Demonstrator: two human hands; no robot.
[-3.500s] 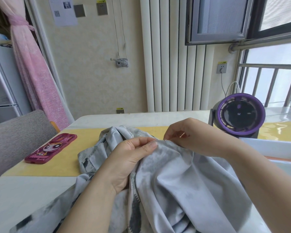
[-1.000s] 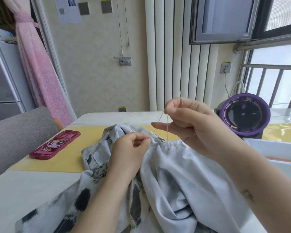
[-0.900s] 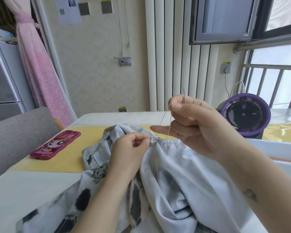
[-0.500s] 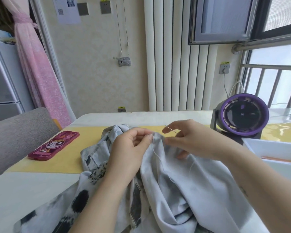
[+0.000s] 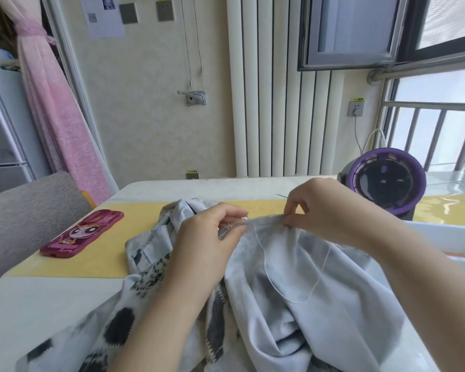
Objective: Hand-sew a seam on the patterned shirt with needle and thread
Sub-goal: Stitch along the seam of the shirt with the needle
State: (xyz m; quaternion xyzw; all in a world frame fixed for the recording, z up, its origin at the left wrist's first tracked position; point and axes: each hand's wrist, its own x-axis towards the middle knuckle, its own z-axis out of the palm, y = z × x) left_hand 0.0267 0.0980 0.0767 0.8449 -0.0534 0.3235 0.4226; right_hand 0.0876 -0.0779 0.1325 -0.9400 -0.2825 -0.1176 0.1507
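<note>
From the head camera, the patterned shirt (image 5: 293,285) lies heaped on the near middle of the table (image 5: 51,299), its far edge lifted off the surface between two hands. The left hand (image 5: 207,242) pinches the raised hem between thumb and forefinger, closed on the cloth, most likely to keep that stretch taut and level so the stitch line stays readable. The right hand (image 5: 330,210), just to its right along the same edge, is closed too: its lower fingers (image 5: 289,221) press on the hem while thumb and forefinger hold the needle (image 5: 286,197), whose thin tip points up and to the left, clear of the fabric. Holding both at once probably lets the hand aim the next stitch close to the last one. The thread (image 5: 265,257) leaves the hem between the hands and hangs in a slack loop over the front of the shirt; where it meets the needle is too fine to make out.

As for containers, a white tray (image 5: 446,234) sits at the right behind the right forearm; only its rim and wall show, so I cannot tell what it holds. A pink phone (image 5: 82,233) lies on the yellow mat (image 5: 105,253) at left, and a purple fan (image 5: 384,183) stands at far right.
</note>
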